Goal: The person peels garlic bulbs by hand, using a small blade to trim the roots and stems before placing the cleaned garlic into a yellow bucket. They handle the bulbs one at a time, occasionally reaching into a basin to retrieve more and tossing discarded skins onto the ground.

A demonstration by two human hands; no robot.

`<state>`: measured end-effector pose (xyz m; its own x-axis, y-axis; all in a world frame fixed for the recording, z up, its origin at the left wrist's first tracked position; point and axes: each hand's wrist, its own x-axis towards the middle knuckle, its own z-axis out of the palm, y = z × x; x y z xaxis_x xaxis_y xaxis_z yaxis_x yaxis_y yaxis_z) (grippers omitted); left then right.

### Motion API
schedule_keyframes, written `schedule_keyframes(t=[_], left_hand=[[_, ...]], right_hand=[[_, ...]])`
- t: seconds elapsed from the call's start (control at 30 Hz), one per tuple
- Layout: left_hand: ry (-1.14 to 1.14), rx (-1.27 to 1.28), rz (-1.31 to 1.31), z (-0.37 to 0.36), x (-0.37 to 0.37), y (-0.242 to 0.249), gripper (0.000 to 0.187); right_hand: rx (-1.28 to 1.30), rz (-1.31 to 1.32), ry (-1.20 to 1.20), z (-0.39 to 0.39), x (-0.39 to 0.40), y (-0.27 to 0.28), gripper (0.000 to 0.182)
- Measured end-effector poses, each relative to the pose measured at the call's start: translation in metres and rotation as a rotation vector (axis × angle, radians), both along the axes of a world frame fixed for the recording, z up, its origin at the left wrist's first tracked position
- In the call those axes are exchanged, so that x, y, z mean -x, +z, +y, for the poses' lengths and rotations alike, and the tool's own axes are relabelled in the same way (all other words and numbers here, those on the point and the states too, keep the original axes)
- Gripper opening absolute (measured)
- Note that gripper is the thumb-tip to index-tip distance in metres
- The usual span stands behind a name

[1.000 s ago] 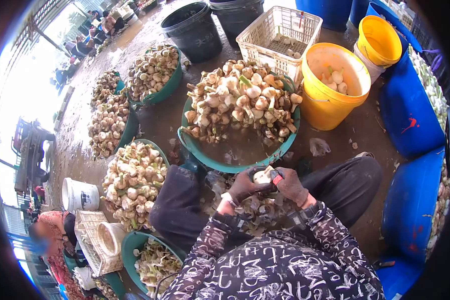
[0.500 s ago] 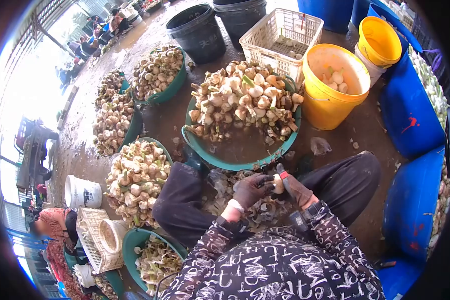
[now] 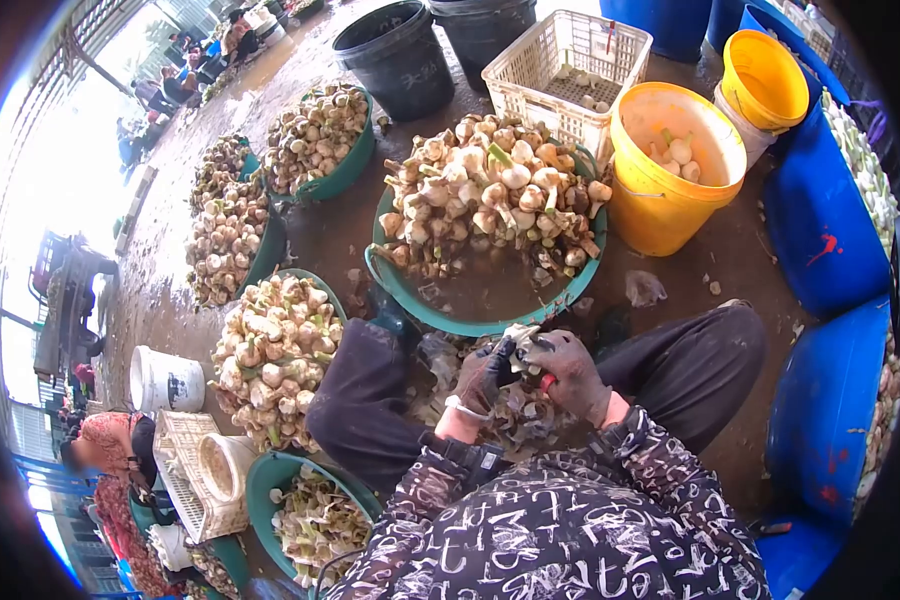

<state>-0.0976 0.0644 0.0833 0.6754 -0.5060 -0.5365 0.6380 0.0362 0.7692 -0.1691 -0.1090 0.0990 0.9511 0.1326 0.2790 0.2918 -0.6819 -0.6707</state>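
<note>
Between my two gloved hands, a garlic bulb (image 3: 521,345) with pale, loose skin is gripped above my lap. My left hand (image 3: 482,374) closes on it from the left, its dark-gloved thumb and fingers pressed against the skin. From the right, my right hand (image 3: 573,376) also pinches it, and a red band (image 3: 548,382) shows at one finger. Below lies a heap of papery garlic peelings (image 3: 520,418) between my legs. Just ahead stands a wide green basin (image 3: 450,322), piled with untrimmed garlic bulbs (image 3: 480,195).
A yellow bucket (image 3: 670,215) with a few peeled bulbs stands right of the basin, by a cream crate (image 3: 540,100). Garlic-filled green tubs (image 3: 345,180) line the left. Blue drum halves (image 3: 825,240) flank the right. A seated person (image 3: 115,445) is far left.
My hands have turned the garlic bulb and raised it slightly towards the basin. Loose skin now spreads from it, and my right fingers have curled over it.
</note>
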Motion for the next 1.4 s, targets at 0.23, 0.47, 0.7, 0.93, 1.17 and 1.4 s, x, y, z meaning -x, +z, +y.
schedule_keyframes(t=[0.23, 0.47, 0.7, 0.93, 1.17, 1.4], left_hand=[[-0.013, 0.193, -0.528, 0.002, 0.003, 0.015, 0.026], [0.023, 0.78, 0.166, 0.043, 0.009, 0.035, 0.019], [-0.303, -0.354, -0.846, 0.001, -0.007, 0.055, 0.049], [-0.268, -0.279, -0.567, -0.022, 0.0, 0.001, 0.021], [-0.091, 0.246, -0.125, 0.046, -0.016, 0.059, 0.014], [-0.276, -0.526, -0.681, -0.019, -0.022, 0.035, 0.031]], right_hand=[[-1.215, 0.539, -0.492, -0.006, -0.001, -0.027, 0.018], [-1.681, 0.352, -0.254, -0.022, -0.007, -0.086, 0.033], [-1.632, 0.584, -0.627, -0.012, -0.017, -0.045, 0.025], [-1.109, 0.761, -0.669, -0.006, -0.009, -0.057, 0.028], [-2.127, 0.657, -0.324, -0.027, -0.009, -0.076, 0.041], [-1.686, 0.477, -0.477, -0.024, -0.022, -0.038, 0.04]])
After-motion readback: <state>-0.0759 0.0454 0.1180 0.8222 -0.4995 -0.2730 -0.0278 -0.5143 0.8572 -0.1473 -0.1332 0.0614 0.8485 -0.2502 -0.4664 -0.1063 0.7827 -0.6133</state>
